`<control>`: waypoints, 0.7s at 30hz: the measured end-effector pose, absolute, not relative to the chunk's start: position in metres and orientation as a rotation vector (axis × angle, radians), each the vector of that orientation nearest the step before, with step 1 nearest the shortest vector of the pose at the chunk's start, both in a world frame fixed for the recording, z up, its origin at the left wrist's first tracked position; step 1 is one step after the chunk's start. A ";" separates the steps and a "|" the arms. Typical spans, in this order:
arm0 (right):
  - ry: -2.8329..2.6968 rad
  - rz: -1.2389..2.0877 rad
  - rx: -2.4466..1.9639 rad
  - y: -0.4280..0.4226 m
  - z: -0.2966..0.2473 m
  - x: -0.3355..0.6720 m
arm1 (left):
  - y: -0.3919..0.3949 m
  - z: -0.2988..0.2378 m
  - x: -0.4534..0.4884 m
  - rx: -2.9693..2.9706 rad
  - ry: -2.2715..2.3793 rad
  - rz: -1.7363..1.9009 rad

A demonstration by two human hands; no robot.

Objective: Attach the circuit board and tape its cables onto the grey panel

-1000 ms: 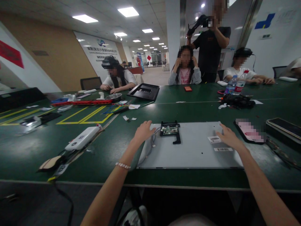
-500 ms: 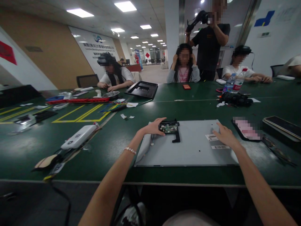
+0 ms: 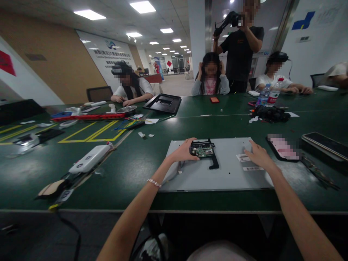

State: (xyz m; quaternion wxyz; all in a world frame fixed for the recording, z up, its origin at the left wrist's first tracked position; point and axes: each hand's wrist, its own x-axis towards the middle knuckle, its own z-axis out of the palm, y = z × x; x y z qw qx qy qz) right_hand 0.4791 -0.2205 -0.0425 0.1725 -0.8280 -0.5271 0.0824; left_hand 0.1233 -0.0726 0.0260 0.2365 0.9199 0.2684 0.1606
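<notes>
A black bracket with a green circuit board (image 3: pixel 204 150) lies over the grey metal back of a flat display panel (image 3: pixel 201 181). My left hand (image 3: pixel 185 151) grips the bracket's left side, thumb at the near edge and fingers at the far edge. Thin wires (image 3: pixel 175 172) run from beneath that hand across the panel's left part. Over the panel's right side is my right hand (image 3: pixel 258 155), its fingers apart and holding nothing. Beside its fingertips sits a white label (image 3: pixel 243 157), with a barcode sticker (image 3: pixel 253 168) nearer to me.
To the right are a pink-screened phone (image 3: pixel 282 146), a dark phone (image 3: pixel 326 145) and glasses (image 3: pixel 319 170). A white power bank (image 3: pixel 90 158) lies at left. Farther off are a black frame (image 3: pixel 163 103), bottles (image 3: pixel 275 93) and several people around the green table (image 3: pixel 122 174).
My left hand has shifted the bracket with the circuit board to the right and slightly toward me over the panel. My right hand stays almost in place.
</notes>
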 end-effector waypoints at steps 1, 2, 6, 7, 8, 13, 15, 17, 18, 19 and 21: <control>-1.499 0.226 -2.349 -0.220 -0.043 0.479 | -0.075 0.025 0.125 2.510 0.718 0.439; -1.503 0.217 -2.348 -0.220 -0.044 0.479 | -0.079 0.025 0.126 2.499 0.699 0.440; -1.512 0.175 -2.330 -0.220 -0.045 0.478 | -0.092 0.024 0.134 2.482 0.661 0.453; -1.510 0.169 -2.325 -0.220 -0.044 0.478 | -0.096 0.025 0.136 2.483 0.660 0.451; -1.508 0.167 -2.322 -0.221 -0.044 0.477 | -0.099 0.026 0.137 2.483 0.658 0.447; -1.500 0.208 -2.328 -0.222 -0.040 0.476 | -0.112 0.028 0.145 2.498 0.628 0.413; -1.498 0.215 -2.325 -0.223 -0.039 0.476 | -0.115 0.029 0.146 2.501 0.625 0.405; -1.495 0.217 -2.321 -0.223 -0.039 0.476 | -0.118 0.029 0.148 2.492 0.632 0.399; -1.496 0.217 -2.320 -0.222 -0.039 0.476 | -0.119 0.028 0.148 2.486 0.632 0.397; -1.499 0.217 -2.319 -0.222 -0.039 0.476 | -0.120 0.028 0.149 2.482 0.630 0.399; -1.508 0.217 -2.320 -0.222 -0.040 0.477 | -0.121 0.025 0.149 2.476 0.618 0.409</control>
